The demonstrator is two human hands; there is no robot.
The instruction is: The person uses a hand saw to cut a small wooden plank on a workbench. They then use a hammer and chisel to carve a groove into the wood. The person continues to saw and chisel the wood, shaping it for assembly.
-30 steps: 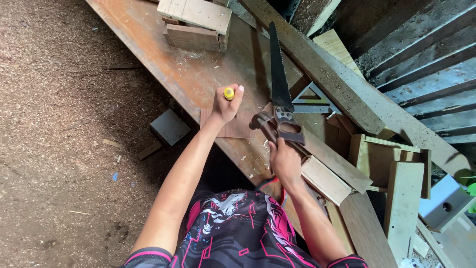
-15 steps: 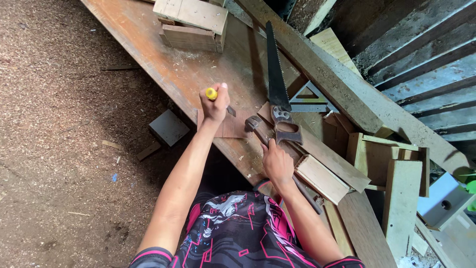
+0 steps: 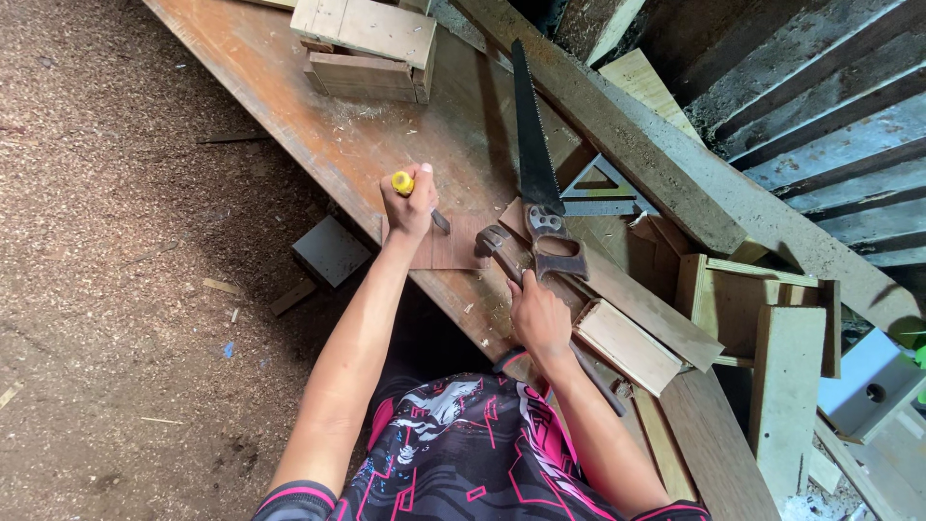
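left hand [image 3: 410,205] closed in a fist around a tool with a yellow cap [image 3: 402,181], probably a chisel, its dark shaft [image 3: 439,221] slanting down to the right onto a small flat wooden piece [image 3: 446,246]. piece lying at the near edge of the table [image 3: 289,96], partly under the fist. right hand [image 3: 538,316] wrapped around the handle of a hammer [image 3: 494,241], head of the hammer resting just right of the wooden piece, close to the chisel tip, whether touching the piece cannot be told.

just behind the hammer, a handsaw [image 3: 532,154] lying on the table, dark blade pointing away, brown handle toward the body. right of the saw, a metal triangle square [image 3: 603,188] flat on a board. farther back on the table, a small wooden box [image 3: 367,53] made of pale slats, with sawdust around it. to the right, several open wooden boxes [image 3: 743,304] and loose boards [image 3: 627,342] stacked and leaning together. long grey beam [image 3: 675,174] running diagonally behind the saw. corrugated metal sheets [image 3: 830,116] at the upper right. on the sawdust-covered floor [image 3: 116,241] beside the table, a dark square block [image 3: 331,251] and a few wood scraps. black and pink patterned shirt [image 3: 463,453] at the bottom.
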